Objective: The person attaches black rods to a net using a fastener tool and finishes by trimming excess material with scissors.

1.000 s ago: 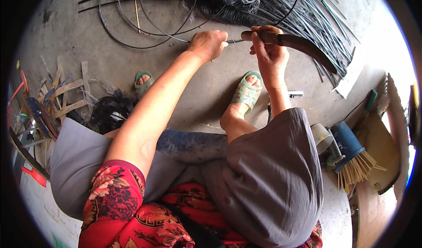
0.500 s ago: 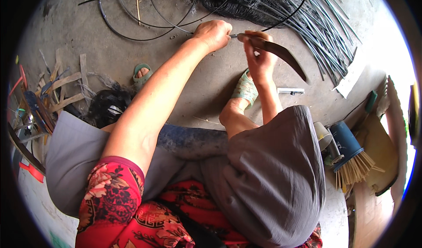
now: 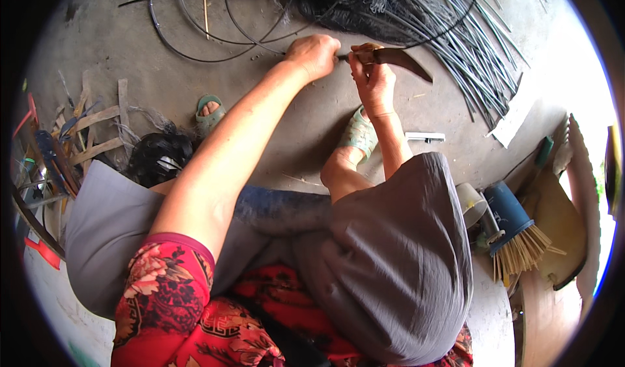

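Note:
My left hand (image 3: 314,57) is closed in a fist around a thin black rod (image 3: 242,54), part of the loops that curve across the floor on the far left. A short piece of rod shows in the narrow gap between my two hands. My right hand (image 3: 375,81) is closed beside it, fingers bent around a dark curved blade-like tool (image 3: 407,62) that points right. Whether these fingers also pinch the rod's end is hard to see. Another black rod arcs from behind my right hand to the upper right.
A bundle of grey rods (image 3: 465,54) and dark netting (image 3: 338,9) lies at the far side. A white strip (image 3: 424,136) rests near my sandalled foot (image 3: 357,136). At right, a blue container (image 3: 508,207) holds thin sticks (image 3: 524,246). Slats and tools (image 3: 97,126) crowd the left.
My right hand has shifted slightly left, and the curved tool has swung so its tip sits higher and farther left. My left hand stays closed in nearly the same place.

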Motion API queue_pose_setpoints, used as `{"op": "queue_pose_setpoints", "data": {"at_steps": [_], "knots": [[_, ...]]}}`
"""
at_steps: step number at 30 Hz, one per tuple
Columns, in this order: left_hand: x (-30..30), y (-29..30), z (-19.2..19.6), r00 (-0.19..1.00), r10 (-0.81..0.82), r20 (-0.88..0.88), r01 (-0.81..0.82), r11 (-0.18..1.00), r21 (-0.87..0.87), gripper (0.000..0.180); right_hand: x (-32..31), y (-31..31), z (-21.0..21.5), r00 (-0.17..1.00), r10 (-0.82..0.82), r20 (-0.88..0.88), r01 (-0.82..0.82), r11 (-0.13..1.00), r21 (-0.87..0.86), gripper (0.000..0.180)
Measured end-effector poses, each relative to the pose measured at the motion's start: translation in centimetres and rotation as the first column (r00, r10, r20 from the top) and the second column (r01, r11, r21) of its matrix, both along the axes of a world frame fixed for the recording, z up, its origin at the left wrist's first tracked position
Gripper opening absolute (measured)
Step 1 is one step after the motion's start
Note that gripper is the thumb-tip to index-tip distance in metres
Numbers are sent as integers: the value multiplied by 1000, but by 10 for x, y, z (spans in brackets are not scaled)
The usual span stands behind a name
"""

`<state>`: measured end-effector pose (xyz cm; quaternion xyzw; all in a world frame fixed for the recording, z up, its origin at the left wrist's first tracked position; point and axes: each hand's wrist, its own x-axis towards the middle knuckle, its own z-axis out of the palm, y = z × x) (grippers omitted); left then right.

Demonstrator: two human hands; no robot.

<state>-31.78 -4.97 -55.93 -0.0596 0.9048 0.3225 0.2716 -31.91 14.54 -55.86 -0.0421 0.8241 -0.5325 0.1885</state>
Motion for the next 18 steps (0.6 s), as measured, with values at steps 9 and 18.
{"op": "queue_pose_setpoints", "data": {"at_steps": [9, 18], "knots": [[8, -8, 3, 999, -1, -32, 2, 1000, 11, 15, -3, -9, 23, 993, 5, -121, -25, 986, -164, 24], [17, -7, -1, 997, 71, 43, -69, 996, -48, 24, -26, 0, 51, 988, -145, 52, 154, 932, -329, 26]]}}
